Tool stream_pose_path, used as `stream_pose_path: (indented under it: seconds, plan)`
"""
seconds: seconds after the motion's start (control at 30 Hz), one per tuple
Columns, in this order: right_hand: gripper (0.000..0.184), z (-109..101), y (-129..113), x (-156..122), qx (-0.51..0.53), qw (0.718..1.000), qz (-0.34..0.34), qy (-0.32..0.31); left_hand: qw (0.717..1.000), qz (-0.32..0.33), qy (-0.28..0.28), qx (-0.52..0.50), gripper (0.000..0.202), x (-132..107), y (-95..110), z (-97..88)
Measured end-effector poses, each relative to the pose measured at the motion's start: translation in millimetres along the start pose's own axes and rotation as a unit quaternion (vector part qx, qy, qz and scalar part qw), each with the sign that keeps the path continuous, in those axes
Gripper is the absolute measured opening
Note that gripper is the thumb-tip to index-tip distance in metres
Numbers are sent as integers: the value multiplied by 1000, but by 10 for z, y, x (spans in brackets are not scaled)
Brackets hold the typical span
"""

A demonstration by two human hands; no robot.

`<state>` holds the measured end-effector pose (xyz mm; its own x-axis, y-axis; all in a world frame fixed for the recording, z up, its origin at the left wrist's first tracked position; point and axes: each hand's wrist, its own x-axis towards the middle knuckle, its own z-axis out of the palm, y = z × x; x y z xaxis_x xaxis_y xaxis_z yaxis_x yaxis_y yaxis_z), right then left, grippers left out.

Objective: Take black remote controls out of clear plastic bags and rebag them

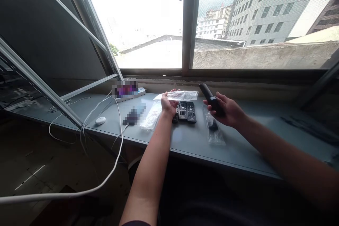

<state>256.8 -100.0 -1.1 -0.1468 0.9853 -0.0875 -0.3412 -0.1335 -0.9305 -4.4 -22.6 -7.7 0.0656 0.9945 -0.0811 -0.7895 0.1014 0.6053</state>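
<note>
My right hand (225,110) is closed round a black remote control (209,97), held tilted above the grey desk (238,148). My left hand (168,103) holds the edge of a clear plastic bag (182,95) at the back of the desk. Just right of that hand lie two black remotes (186,111) side by side, and a third is partly hidden under it. Below my right hand, another remote lies inside a clear bag (214,130).
A power strip (127,91) sits at the back left with white cables (116,141) trailing off the desk edge. A small white round object (100,120) and a phone (134,114) lie left of another clear bag (150,117). A window runs along the back.
</note>
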Motion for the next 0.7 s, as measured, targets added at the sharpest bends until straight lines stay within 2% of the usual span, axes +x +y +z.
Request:
stream_pose_path:
  seconds: [0.2,0.37,0.5,0.7]
  plan:
    - [32,28,-21,-23,-4,999,-15,-45,1000,7,-5,16,54,0,-2,2]
    - [29,77,-49,-62,69,997,18,-27,1000,10,-7,26,56,10,-6,-7]
    - [24,104,-64,-86,87,995,43,-4,1000,7,-7,20,54,6,-2,-3]
    - [30,120,-70,-89,125,990,69,4,1000,2,-2,3,50,-8,5,16]
